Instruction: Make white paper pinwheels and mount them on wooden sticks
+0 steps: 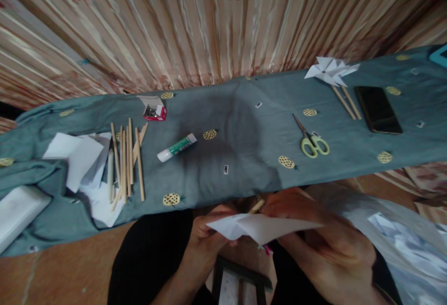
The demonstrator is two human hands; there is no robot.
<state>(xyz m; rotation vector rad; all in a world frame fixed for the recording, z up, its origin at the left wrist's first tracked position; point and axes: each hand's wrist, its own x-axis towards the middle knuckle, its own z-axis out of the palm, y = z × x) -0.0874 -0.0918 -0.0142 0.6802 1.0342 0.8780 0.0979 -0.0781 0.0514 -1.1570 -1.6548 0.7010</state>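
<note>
Over my lap, in front of the table's near edge, I hold a folded white paper pinwheel point(258, 227). My left hand point(206, 237) pinches its left side, with the fingertips partly behind the paper. My right hand point(314, 233) is closed at its right side, slightly blurred. The end of a wooden stick point(257, 206) pokes out behind the paper beside my right fingers; whether they grip it is hidden. Below the paper shows a small pink bit point(267, 250) that I cannot make out.
On the green tablecloth point(237, 142) lie a glue stick point(177, 147), scissors point(310, 139), a box of metal pins point(154, 111), several wooden sticks point(124, 165), paper sheets point(78, 156), finished pinwheels point(331, 71) and a phone point(378, 109). A plastic bag point(412, 249) is at right.
</note>
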